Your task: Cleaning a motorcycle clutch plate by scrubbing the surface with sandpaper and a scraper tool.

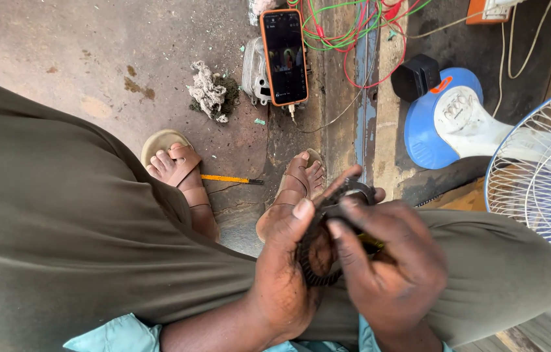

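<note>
Over our right thigh, at about five o'clock in the view, we hold a black toothed ring [318,251] between both hands. Our left hand [285,274] cups it from below, thumb pressed along its rim, fingers curled around the lower arc. Our right hand [389,261] clenches over the top part, fingertips pinching the upper loop. Toward twelve o'clock a phone [284,57] lies on the concrete floor [60,52], with a rag [209,91] at eleven. A fan base [448,117] sits near one o'clock, and a yellow pencil [230,178] lies between our sandalled feet.
</note>
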